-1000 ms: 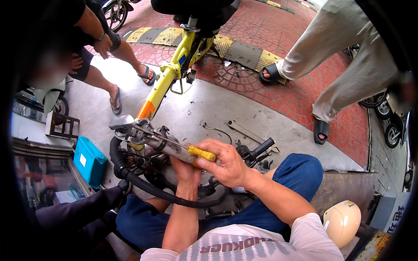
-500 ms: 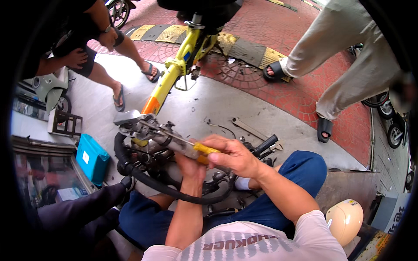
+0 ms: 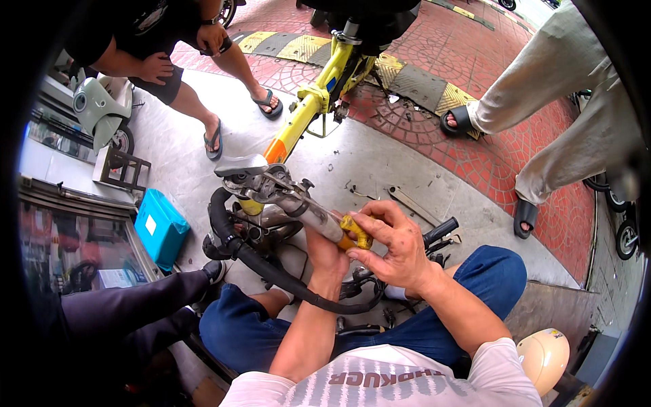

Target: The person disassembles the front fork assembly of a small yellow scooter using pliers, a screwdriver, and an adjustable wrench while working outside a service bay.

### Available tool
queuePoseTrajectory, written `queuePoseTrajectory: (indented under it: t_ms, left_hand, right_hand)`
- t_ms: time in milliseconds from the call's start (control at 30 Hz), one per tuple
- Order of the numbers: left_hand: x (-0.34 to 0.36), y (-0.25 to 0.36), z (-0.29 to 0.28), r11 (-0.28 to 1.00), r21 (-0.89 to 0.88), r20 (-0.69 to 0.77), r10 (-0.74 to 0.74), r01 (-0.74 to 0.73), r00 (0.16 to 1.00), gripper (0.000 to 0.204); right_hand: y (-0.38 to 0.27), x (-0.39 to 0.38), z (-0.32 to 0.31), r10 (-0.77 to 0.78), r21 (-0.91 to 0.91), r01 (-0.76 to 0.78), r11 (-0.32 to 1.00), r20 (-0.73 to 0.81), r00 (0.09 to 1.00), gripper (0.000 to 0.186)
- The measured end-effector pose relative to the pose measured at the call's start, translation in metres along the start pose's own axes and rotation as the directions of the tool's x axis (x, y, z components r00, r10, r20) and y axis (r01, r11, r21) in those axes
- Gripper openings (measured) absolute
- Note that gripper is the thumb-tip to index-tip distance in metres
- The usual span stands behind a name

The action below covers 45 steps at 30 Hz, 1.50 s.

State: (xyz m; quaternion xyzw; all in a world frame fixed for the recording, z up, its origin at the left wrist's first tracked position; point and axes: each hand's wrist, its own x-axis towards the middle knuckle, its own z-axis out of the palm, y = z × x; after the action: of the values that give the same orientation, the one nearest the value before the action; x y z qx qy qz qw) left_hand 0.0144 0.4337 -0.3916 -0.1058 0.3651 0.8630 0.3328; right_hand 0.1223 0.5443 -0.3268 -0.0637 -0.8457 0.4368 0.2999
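Observation:
My right hand [image 3: 397, 247] is closed on a screwdriver [image 3: 357, 232], pinching its yellow handle between thumb and fingers. The thin shaft runs along a grey metal tube [image 3: 313, 216] toward a clamp-like metal joint [image 3: 261, 184]. From below, my left hand [image 3: 324, 252] wraps the near end of that tube; its fingers are partly hidden. The joint sits at the near end of a yellow and orange frame [image 3: 308, 112]. A thick black sleeved cable [image 3: 278, 279] loops from beside the joint across my left forearm. Where the screwdriver's tip rests I cannot make out.
A wrench [image 3: 413, 205] and a black grip [image 3: 441, 232] lie beyond my right hand. At the left stand a turquoise box [image 3: 163, 230] and a small metal stand [image 3: 122, 169]. People in sandals stand ahead on both sides. A cream helmet [image 3: 542, 356] is at lower right.
My right hand has changed its hold on the screwdriver handle, from wrapped fingers to a fingertip pinch. The left hand stays on the tube. The whole view has shifted slightly.

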Motion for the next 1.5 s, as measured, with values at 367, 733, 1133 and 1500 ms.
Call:
queuePoseTrajectory:
  t_ms: [367, 733, 1133, 1500]
  left_hand:
    - [0.001, -0.004, 0.005, 1.0, -0.009, -0.091, 0.026, -0.027, 0.996, 0.04]
    - [0.008, -0.01, -0.011, 1.0, -0.03, -0.004, -0.004, 0.004, 1.0, 0.04]
    - [0.008, -0.009, -0.02, 0.999, -0.017, 0.066, 0.052, -0.05, 0.996, 0.045]
    - [0.009, -0.01, -0.018, 0.997, 0.069, 0.058, 0.035, -0.039, 0.998, 0.055]
  right_hand:
    - [-0.002, 0.0, 0.006, 0.015, -0.05, -0.016, 0.999, -0.017, 1.0, 0.06]
    - [0.004, 0.003, 0.011, -0.153, -0.237, 0.126, 0.963, -0.097, 0.984, 0.057]
    - [0.009, 0.016, 0.003, -0.129, 0.012, 0.13, 0.991, -0.037, 0.991, 0.034]
    - [0.018, 0.017, -0.006, 0.169, 0.421, -0.252, 0.871, 0.225, 0.96, 0.033]
